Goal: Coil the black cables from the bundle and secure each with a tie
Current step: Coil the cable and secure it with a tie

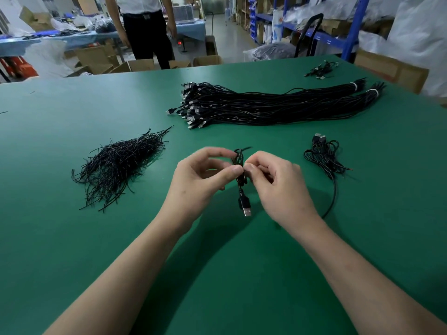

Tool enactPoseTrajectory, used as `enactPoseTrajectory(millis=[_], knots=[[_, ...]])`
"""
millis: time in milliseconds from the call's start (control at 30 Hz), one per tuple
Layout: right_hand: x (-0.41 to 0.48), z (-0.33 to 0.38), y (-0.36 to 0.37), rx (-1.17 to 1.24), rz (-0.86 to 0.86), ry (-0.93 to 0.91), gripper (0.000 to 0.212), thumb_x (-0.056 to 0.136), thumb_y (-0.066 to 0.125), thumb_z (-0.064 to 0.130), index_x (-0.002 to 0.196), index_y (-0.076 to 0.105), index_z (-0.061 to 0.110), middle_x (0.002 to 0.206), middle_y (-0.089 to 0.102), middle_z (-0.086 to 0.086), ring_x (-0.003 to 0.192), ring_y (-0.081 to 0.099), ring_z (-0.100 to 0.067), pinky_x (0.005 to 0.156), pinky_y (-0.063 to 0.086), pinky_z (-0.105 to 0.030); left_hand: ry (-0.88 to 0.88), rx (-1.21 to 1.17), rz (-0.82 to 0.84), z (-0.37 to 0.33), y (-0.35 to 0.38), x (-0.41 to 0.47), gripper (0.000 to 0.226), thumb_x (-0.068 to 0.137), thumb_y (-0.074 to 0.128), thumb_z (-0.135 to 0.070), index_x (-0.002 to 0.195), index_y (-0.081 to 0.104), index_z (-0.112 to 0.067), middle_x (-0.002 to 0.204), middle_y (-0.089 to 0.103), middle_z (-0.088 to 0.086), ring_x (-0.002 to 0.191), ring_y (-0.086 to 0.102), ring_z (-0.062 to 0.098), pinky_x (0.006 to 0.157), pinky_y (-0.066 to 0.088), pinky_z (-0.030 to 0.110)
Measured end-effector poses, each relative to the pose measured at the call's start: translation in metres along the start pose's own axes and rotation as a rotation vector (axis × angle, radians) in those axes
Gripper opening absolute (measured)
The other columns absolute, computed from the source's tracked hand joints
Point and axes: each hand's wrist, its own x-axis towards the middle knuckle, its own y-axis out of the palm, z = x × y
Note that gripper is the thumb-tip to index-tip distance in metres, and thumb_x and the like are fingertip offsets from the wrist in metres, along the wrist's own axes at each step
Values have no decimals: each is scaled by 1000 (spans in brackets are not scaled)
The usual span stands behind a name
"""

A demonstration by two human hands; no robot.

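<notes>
I can't read any text, label, brand or number from my head view. The one sign-like thing I see is a small dark device [180,43] on the floor beyond the green table [72,146]. It shows red lit characters, but they are too small and blurred for me to make out.
</notes>
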Motion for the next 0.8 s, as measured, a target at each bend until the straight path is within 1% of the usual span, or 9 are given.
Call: enactPoseTrajectory(millis=[67, 133, 233, 300, 367, 467, 600, 733, 800], knots=[[0, 0, -1, -76, -34, -73, 21, 99, 61, 15, 78, 61, 16, 55, 49, 5, 52, 42, -9, 50, 29, -18, -138, -100, 34, 3, -3, 1, 50, 66, 85, -35, 109, 68, -17, 88, 77, 0, 78, 68, 7, 67, 51, 25], [-1, 0, 0, -163, -29, -119, 20, 98, 61, 15, 79, 60, 16, 54, 46, 9, 53, 45, -12, 51, 29, -18, -213, -115, 105, 5, -5, 1, 44, 68, 83, -32, 108, 71, -18, 89, 77, -1, 78, 68, 5, 67, 47, 24], [0, -1, 0, -215, 0, -129, 20, 98, 61, 15, 78, 58, 19, 52, 42, 12, 53, 45, -11, 51, 28, -19, -122, -67, 123, 5, -6, 1, 28, 77, 82, -17, 104, 78, -17, 97, 78, 2, 85, 69, 9, 75, 52, 20], [1, -2, 1, -142, 38, -58, 20, 97, 61, 14, 77, 60, 19, 52, 46, 12, 52, 43, -7, 50, 29, -18, 39, 112, 79, 4, -8, 0, 23, 81, 82, -8, 101, 78, -19, 96, 79, -2, 89, 71, 10, 80, 52, 23], [4, -3, 1, 32, 105, 81, 22, 98, 61, 13, 77, 64, 19, 53, 49, 14, 51, 40, -5, 51, 29, -19, 246, 390, 30, 3, -10, 1, 21, 82, 83, -12, 96, 78, -26, 92, 77, -10, 89, 70, 7, 75, 44, 23], [4, -3, 1, 527, 211, 352, 31, 100, 58, 11, 71, 65, 22, 54, 42, 12, 49, 30, -8, 46, 23, -20, 500, 554, -19, 1, -10, 1, 19, 82, 82, -11, 96, 79, -23, 93, 69, -5, 89, 63, 8, 78, 38, 11], [3, -5, -2, 835, 336, 509, 24, 103, 49, 7, 81, 59, 11, 54, 37, 5, 45, 25, -6, 43, 19, -18, 589, 574, 16, 2, -7, -1, 25, 85, 76, 3, 96, 80, -19, 87, 57, 2, 78, 56, 13, 75, 41, 16], [4, -2, 0, 499, 204, 338, 26, 103, 53, 9, 80, 64, 13, 57, 43, 3, 50, 31, -8, 47, 24, -21, 329, 294, 103, 5, -8, -4, 24, 93, 60, -6, 97, 80, -18, 91, 68, 6, 86, 64, 18, 81, 46, 22], [3, 0, 0, 221, 121, 162, 23, 101, 55, 11, 80, 65, 12, 58, 51, 4, 54, 39, -10, 52, 30, -25, 169, 126, 48, 6, -3, -5, 10, 92, 70, -18, 89, 80, -18, 89, 71, 5, 84, 66, 15, 79, 50, 26]])
